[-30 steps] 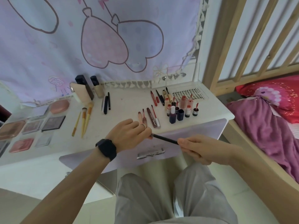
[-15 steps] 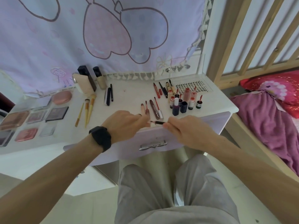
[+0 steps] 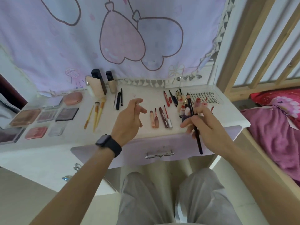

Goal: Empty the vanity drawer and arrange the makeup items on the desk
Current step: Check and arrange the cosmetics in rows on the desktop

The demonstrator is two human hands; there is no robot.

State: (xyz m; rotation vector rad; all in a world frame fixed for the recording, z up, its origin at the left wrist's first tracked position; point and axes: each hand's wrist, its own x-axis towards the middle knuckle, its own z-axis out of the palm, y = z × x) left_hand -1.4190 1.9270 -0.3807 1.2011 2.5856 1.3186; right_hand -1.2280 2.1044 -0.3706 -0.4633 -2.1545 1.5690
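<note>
My right hand [image 3: 206, 125] grips a long dark makeup pencil [image 3: 194, 120], holding it nearly upright over the right part of the white desk [image 3: 138, 96]. My left hand [image 3: 129, 117] hovers above the middle of the desk with relaxed fingers and holds nothing. The lilac drawer front [image 3: 146, 148] with its silver handle [image 3: 159, 155] sits below both hands. Lip glosses [image 3: 160, 117] lie between my hands. A cluster of small bottles and lipsticks [image 3: 183, 108] stands partly hidden behind the right hand.
Eyeshadow palettes [image 3: 65, 114] and blush pans [image 3: 36, 133] lie at the left. Brushes [image 3: 97, 114], black pencils [image 3: 119, 99] and foundation bottles [image 3: 99, 85] stand further back. A lash tray [image 3: 205, 96] lies at the back right. A bed with pink bedding [image 3: 276, 127] borders the right.
My left hand let go of the pencil and lifted away to the left with fingers spread. My right hand swung the pencil from lying sideways to nearly upright.
</note>
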